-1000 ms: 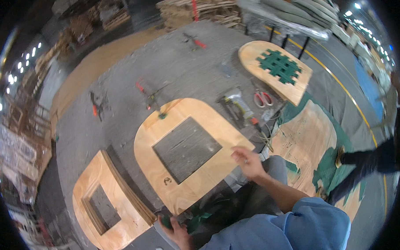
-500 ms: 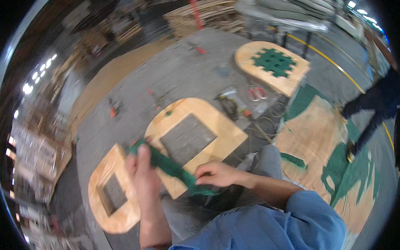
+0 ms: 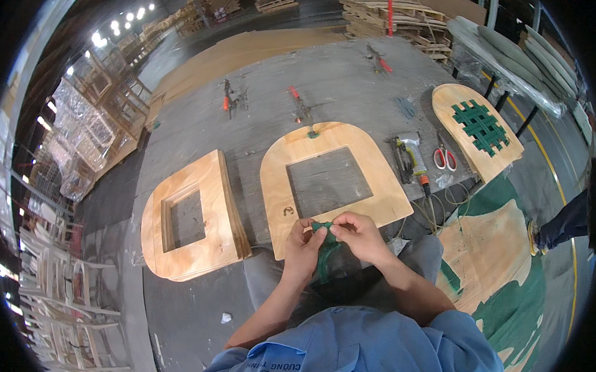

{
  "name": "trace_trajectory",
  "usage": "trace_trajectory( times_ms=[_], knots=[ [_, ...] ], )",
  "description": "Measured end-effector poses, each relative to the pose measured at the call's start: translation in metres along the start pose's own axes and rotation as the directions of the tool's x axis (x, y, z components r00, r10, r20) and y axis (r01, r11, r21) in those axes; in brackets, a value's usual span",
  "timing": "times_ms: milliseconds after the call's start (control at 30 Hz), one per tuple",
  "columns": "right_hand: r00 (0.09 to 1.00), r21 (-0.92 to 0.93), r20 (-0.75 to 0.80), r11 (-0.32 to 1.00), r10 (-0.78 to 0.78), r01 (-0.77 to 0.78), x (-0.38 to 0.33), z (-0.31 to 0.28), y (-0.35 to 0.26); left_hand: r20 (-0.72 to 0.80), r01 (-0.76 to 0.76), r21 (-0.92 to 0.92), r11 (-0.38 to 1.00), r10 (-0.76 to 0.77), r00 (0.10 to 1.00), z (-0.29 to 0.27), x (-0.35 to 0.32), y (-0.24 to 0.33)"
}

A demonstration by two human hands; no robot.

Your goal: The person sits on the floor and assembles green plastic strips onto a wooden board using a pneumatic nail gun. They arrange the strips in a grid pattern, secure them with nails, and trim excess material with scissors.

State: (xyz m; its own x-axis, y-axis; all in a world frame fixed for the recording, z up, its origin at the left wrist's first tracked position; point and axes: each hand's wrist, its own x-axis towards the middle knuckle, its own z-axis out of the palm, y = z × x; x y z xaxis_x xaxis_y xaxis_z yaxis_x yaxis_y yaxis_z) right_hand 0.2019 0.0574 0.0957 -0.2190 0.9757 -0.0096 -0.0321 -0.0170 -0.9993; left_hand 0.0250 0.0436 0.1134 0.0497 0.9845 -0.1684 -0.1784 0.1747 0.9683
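A green strip of webbing (image 3: pixel 326 258) hangs between my two hands, its lower end dangling over my lap. My left hand (image 3: pixel 304 248) pinches one side of its bunched top, thumb pressed on it. My right hand (image 3: pixel 360 237) pinches the other side, close to the left. Just beyond them lies a wooden frame (image 3: pixel 383 179), rounded at its far end, with a square opening. A small bit of green sits on its far edge. To the left, more rounded frames (image 3: pixel 159 214) are stacked. At the right, another panel (image 3: pixel 452 99) carries green strips woven across its opening.
A pneumatic staple gun (image 3: pixel 414 154) with a hose and red-handled scissors (image 3: pixel 445 158) lie right of the frame. Several red-handled tools, such as the pliers (image 3: pixel 301 102), are spread farther back. Green material covers a board (image 3: pixel 486 245) at the right, beside a person's leg (image 3: pixel 562 221).
The green strip was stretched out between my hands; now they are close together, with it gathered and hanging down. My view has turned left, so the table appears shifted.
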Motion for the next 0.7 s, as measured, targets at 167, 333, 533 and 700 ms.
trace_trajectory(
  times_ms=[167, 333, 533, 700],
  knots=[
    [0.951, -0.066, -0.165, 0.965, -0.263, 0.255, -0.002, 0.026, 0.005, -0.005, 0.139, -0.154, 0.978, -0.141, 0.99, -0.017, -0.004, -0.006],
    [0.877, -0.348, -0.055, 0.832, -0.477, 0.431, -0.001, 0.024, -0.007, -0.02, 0.226, -0.304, 0.926, -0.243, 0.97, -0.018, -0.004, -0.008],
    [0.892, -0.467, -0.003, 0.79, -0.452, 0.398, -0.001, 0.023, -0.011, -0.021, 0.232, -0.288, 0.929, -0.248, 0.969, -0.02, -0.005, -0.011],
    [0.887, -0.53, -0.02, 0.757, -0.461, 0.382, 0.004, 0.019, -0.004, -0.08, -0.103, 0.04, 0.994, 0.106, 0.991, -0.01, -0.006, -0.009]
  ],
)
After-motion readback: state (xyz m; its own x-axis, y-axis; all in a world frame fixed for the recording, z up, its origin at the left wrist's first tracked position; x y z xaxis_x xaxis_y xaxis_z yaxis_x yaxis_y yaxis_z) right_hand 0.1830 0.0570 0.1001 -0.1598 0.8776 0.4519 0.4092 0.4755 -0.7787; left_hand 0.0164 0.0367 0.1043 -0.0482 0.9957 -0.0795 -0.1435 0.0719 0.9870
